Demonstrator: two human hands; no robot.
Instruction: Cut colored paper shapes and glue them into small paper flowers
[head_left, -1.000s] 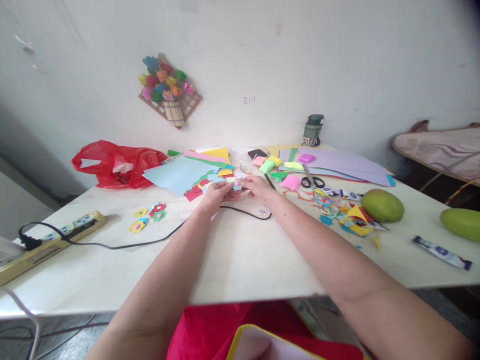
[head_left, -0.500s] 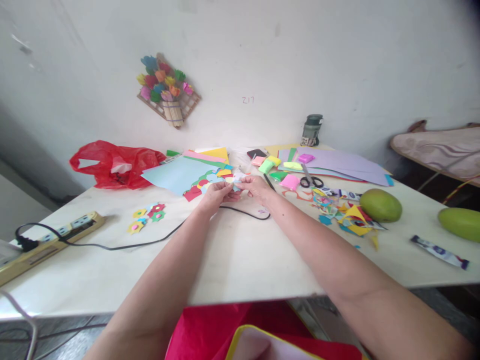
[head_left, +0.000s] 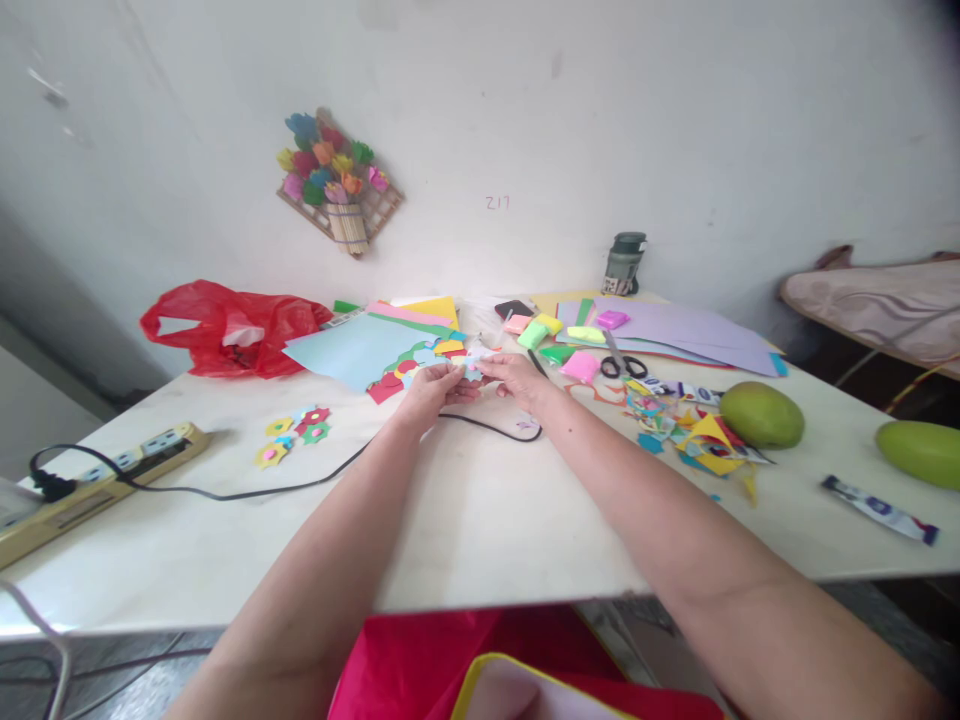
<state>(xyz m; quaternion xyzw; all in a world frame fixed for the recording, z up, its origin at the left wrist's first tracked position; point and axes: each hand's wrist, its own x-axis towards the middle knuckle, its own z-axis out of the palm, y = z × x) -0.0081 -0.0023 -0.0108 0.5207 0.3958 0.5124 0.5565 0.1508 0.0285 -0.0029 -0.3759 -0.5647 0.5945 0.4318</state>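
My left hand (head_left: 433, 390) pinches the left edge of a small pale blue paper cut-out (head_left: 472, 371) over the middle of the table. From the other side, my right hand (head_left: 517, 376) has its thumb and fingertips closed on the same piece. Fingers cover much of its outline, so its full shape is unclear. Just behind my left hand lie red, yellow, green and blue paper cut-outs (head_left: 388, 384). Finished-looking paper flowers (head_left: 271, 455) with small round centres lie to the left. Beyond my right hand sit soft clay packets, one of them pink (head_left: 580, 367).
Black-handled scissors (head_left: 623, 367), paper scraps (head_left: 705, 440), a glue tube (head_left: 879, 508) and a green mango (head_left: 762, 414) are on the right. A black cord (head_left: 300, 489) runs from the power strip (head_left: 105, 485) to beneath my hands. A red plastic bag (head_left: 232, 330) stands back left.
My right hand's fingers have shifted slightly around the pale blue cut-out, which shows a little more. The view has tilted very slightly; the table items stay put.
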